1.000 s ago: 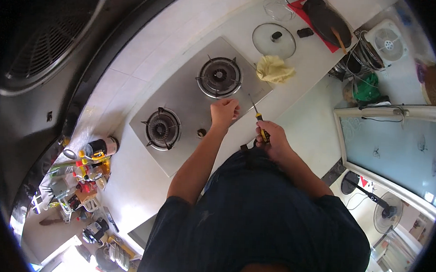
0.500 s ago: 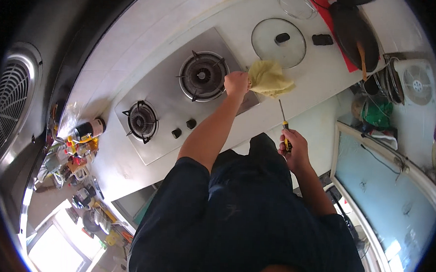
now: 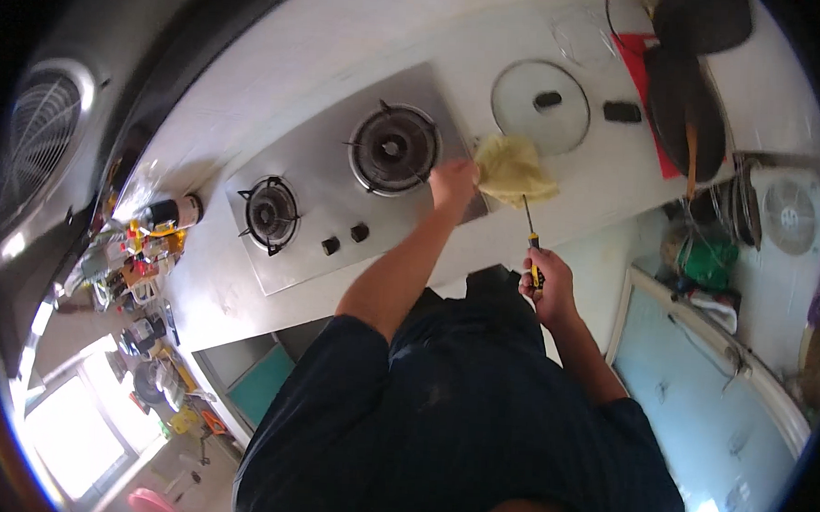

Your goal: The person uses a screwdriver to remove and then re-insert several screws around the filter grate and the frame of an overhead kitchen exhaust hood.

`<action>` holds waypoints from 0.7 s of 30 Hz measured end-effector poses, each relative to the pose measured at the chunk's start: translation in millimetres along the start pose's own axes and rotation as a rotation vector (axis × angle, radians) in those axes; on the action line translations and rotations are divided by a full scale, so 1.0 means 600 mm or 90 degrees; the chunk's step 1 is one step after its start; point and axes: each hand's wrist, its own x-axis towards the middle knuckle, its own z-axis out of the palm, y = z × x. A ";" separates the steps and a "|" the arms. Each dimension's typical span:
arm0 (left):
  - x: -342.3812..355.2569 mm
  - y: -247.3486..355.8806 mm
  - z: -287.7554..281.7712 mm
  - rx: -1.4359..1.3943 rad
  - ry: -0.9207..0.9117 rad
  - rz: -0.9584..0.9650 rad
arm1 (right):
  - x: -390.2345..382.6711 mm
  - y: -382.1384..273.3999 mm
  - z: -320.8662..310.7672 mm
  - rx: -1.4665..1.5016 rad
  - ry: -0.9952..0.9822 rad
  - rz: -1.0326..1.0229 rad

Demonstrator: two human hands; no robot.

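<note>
My left hand (image 3: 454, 185) is closed at the left edge of a crumpled yellow cloth (image 3: 516, 172), near the right end of the steel gas hob (image 3: 321, 202). Its fingertips are partly hidden, but they appear to grip the cloth. In my right hand (image 3: 550, 285) is a screwdriver (image 3: 534, 245) with a yellow and black handle. Its thin shaft points up and away from me, with the tip at the cloth's near edge. Whether the tip touches the cloth or passes under it, I cannot tell.
Beyond the cloth lies a glass lid (image 3: 568, 84) with a dark knob, beside a small black object (image 3: 622, 111). Dark pans (image 3: 682, 103) rest over a red board at the far right. Bottles and jars (image 3: 159, 236) crowd the left. A blue-panelled door (image 3: 697, 378) stands at right.
The whole view has shifted slightly. The screwdriver's tip has come closer to the cloth and now meets its near edge in the picture. Both hands keep their grips.
</note>
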 end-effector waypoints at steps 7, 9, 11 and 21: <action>-0.194 0.075 -0.173 -0.256 -0.170 -0.030 | -0.035 -0.002 0.144 -0.143 -0.147 -0.163; -0.234 0.137 -0.239 -0.284 -0.169 0.021 | -0.061 0.003 0.203 -0.189 -0.195 -0.204; -0.255 0.190 -0.305 -0.282 -0.165 0.105 | -0.083 0.011 0.265 -0.232 -0.271 -0.267; -0.310 0.360 -0.562 -0.331 -0.216 0.354 | -0.244 0.076 0.545 -0.102 -0.377 -0.415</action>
